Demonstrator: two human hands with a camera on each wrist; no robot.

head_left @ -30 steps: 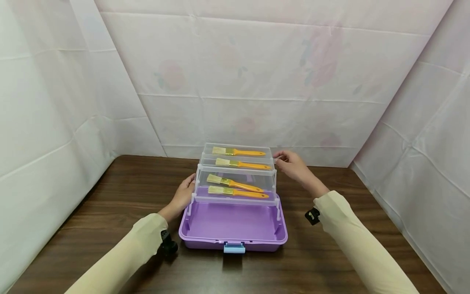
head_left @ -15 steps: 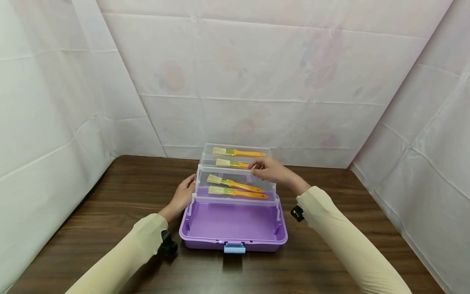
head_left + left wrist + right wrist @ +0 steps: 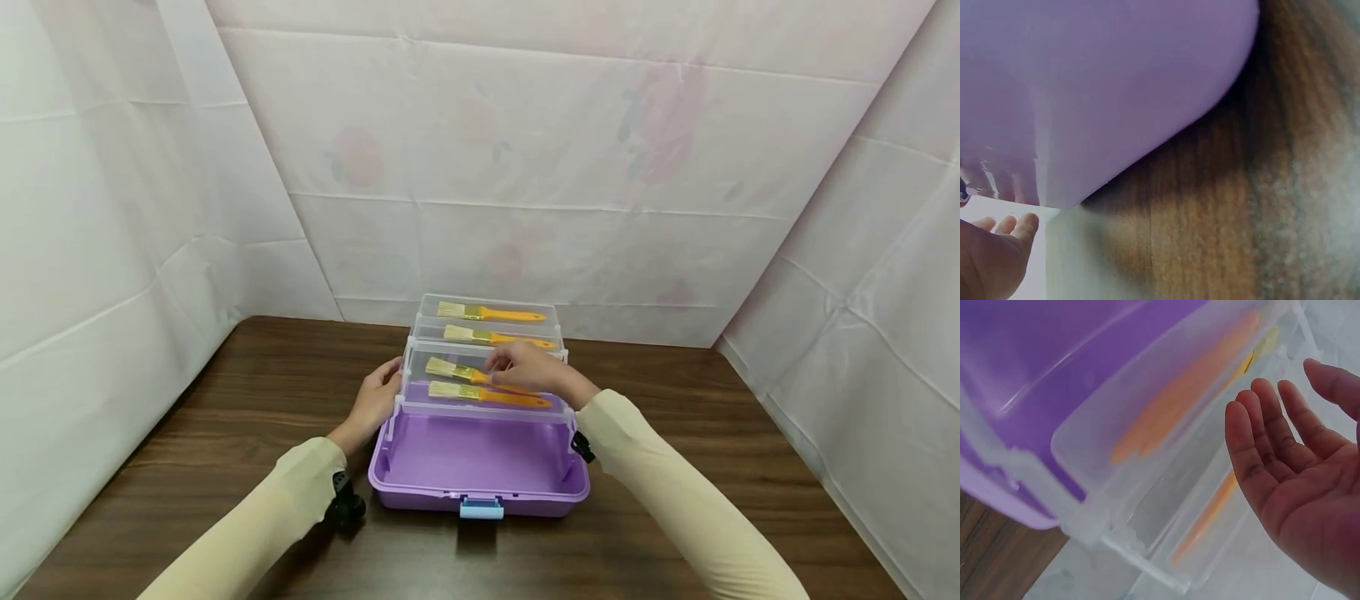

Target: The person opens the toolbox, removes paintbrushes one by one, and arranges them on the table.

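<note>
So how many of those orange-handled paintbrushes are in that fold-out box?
4. Two lie in the far clear tray: one at the back, one nearer. Two lie in the near clear tray: one partly under the right hand, one in front. None shows elsewhere.

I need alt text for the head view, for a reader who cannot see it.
A right hand reaches over a clear tray with two brushes in an open purple box. The left hand touches the tray's left end.

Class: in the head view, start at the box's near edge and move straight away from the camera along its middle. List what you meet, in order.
blue latch → purple bottom compartment → lower clear tray → upper clear tray → white backdrop.
</note>
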